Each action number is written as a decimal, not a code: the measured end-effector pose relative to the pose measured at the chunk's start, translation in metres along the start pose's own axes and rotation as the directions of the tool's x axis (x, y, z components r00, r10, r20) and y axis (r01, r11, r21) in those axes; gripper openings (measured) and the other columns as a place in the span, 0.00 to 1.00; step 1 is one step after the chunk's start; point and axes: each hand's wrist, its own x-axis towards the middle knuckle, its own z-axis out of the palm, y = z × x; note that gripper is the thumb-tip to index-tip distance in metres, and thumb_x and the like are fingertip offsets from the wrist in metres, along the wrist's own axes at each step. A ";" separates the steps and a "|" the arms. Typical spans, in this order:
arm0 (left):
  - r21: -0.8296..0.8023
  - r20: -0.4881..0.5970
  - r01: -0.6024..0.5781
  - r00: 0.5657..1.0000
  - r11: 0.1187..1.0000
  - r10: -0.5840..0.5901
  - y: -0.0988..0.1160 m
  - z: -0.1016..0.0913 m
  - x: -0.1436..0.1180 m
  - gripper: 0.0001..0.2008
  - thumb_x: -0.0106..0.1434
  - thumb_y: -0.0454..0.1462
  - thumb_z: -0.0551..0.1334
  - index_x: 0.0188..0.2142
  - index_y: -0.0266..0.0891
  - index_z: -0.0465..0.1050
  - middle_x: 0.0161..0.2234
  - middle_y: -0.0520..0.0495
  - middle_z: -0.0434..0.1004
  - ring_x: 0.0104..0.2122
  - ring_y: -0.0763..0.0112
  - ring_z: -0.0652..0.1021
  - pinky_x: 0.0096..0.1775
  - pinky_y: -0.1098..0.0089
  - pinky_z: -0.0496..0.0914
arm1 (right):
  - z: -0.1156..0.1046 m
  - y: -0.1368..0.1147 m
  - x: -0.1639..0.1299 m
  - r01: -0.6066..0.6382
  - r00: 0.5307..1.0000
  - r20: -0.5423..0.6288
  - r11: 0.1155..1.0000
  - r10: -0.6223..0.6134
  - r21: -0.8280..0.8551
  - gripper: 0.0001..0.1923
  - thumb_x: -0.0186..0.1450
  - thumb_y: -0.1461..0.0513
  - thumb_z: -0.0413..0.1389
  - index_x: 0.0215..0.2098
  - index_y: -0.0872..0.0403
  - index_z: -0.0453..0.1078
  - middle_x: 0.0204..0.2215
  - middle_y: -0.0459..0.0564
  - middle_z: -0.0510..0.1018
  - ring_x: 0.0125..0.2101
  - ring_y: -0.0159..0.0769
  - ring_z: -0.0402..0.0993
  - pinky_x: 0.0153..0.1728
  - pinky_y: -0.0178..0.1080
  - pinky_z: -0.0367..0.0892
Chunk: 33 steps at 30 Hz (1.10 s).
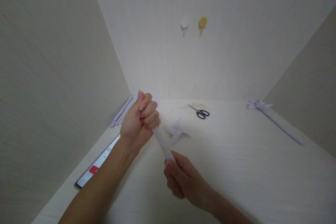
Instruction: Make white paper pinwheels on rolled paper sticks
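A narrow white paper strip (162, 142) runs slanted between both hands, above the pale desk (236, 154). My left hand (139, 122) is fisted around the strip's upper end. My right hand (181, 176) pinches the lower end, closer to me. Just behind the strip, a folded white paper shape (176, 131) lies on the desk, partly hidden by my left hand.
Black-handled scissors (200, 112) lie at the back centre. A phone (98, 166) with a lit screen rests by the left wall, with paper strips (122, 112) behind it. A long folded paper piece (275, 119) lies at the right. Two hooks, white (184, 24) and yellow (202, 23), hang on the back wall.
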 end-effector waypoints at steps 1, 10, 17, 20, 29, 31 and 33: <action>0.018 -0.010 -0.010 1.000 1.000 0.010 -0.001 0.000 0.001 0.20 0.62 0.40 0.41 0.15 0.37 0.48 0.12 0.59 0.38 0.09 0.84 0.44 0.10 0.81 0.41 | -0.001 0.000 0.002 0.045 0.983 -0.162 0.973 -0.083 -0.226 0.14 0.60 0.51 0.43 0.24 0.52 0.51 0.14 0.37 0.52 0.13 0.22 0.45 0.13 0.28 0.43; 0.097 -0.205 -0.118 0.969 0.988 0.136 -0.010 0.001 0.003 0.19 0.61 0.40 0.47 0.15 0.37 0.49 0.12 0.59 0.42 0.09 0.85 0.47 0.11 0.82 0.44 | -0.008 0.007 0.009 -0.108 0.871 -0.349 0.559 -0.345 -0.822 0.10 0.62 0.57 0.40 0.28 0.54 0.54 0.15 0.43 0.60 0.15 0.27 0.54 0.17 0.32 0.43; -0.049 -0.044 0.004 0.999 0.999 -0.006 0.002 -0.003 0.002 0.19 0.62 0.39 0.44 0.16 0.37 0.50 0.12 0.59 0.40 0.09 0.84 0.45 0.10 0.81 0.43 | -0.004 -0.007 -0.003 -0.168 0.960 0.248 0.977 0.131 0.132 0.19 0.57 0.46 0.42 0.22 0.51 0.46 0.12 0.34 0.47 0.11 0.20 0.40 0.11 0.26 0.41; -0.105 -0.007 0.002 1.000 0.994 -0.002 0.001 -0.003 0.002 0.18 0.62 0.39 0.45 0.16 0.37 0.51 0.12 0.59 0.41 0.09 0.85 0.45 0.09 0.82 0.43 | -0.005 -0.009 -0.008 -0.348 0.851 0.511 0.856 0.118 0.382 0.22 0.54 0.44 0.46 0.21 0.52 0.45 0.11 0.33 0.45 0.10 0.18 0.36 0.11 0.23 0.41; -0.017 0.003 0.325 0.946 0.946 -0.325 -0.029 -0.002 0.002 0.20 0.59 0.39 0.50 0.14 0.36 0.46 0.11 0.59 0.41 0.10 0.84 0.47 0.11 0.82 0.44 | -0.013 -0.004 0.004 -0.150 0.961 0.271 0.919 0.049 0.364 0.18 0.58 0.48 0.44 0.22 0.52 0.48 0.11 0.33 0.47 0.10 0.19 0.37 0.08 0.22 0.42; 0.023 -0.065 0.305 0.951 0.952 -0.303 -0.034 -0.005 0.004 0.22 0.58 0.40 0.51 0.13 0.37 0.43 0.10 0.60 0.39 0.10 0.85 0.46 0.11 0.81 0.41 | -0.016 0.002 0.008 0.027 0.996 0.085 0.993 -0.037 0.112 0.17 0.59 0.50 0.44 0.22 0.53 0.52 0.13 0.35 0.52 0.12 0.20 0.46 0.12 0.25 0.54; 0.079 -0.144 0.253 0.960 0.964 -0.240 -0.041 -0.008 0.006 0.22 0.57 0.41 0.53 0.13 0.37 0.43 0.10 0.60 0.39 0.10 0.85 0.45 0.12 0.80 0.40 | -0.019 0.005 0.011 0.136 0.974 -0.152 0.972 -0.166 -0.189 0.12 0.59 0.54 0.47 0.25 0.55 0.57 0.19 0.40 0.61 0.19 0.23 0.58 0.23 0.30 0.62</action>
